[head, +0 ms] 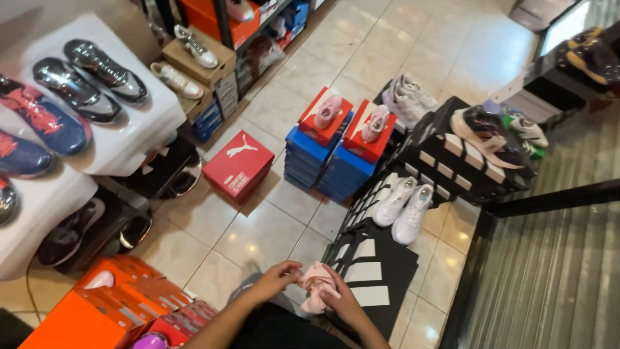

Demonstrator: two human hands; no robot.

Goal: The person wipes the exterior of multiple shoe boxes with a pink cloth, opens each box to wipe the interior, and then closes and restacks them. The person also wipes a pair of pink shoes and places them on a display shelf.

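At the bottom centre both of my hands hold a pale pink shoe (318,284). My left hand (279,278) grips its left side, with the fingers closed on the edge. Wrapped around the shoe's right side and underside is my right hand (342,300). The shoe is bunched between the hands, above a stack of black shoe boxes with white stripes (378,271). My dark-clad knee shows below the hands.
A red shoe box (239,167) lies on the tiled floor. Two stacks of blue and red boxes (336,145) each carry a pink shoe. White shoes (405,203) rest on black boxes. Wrapped shoes line a white shelf (129,139) at left; orange boxes (110,304) sit bottom left.
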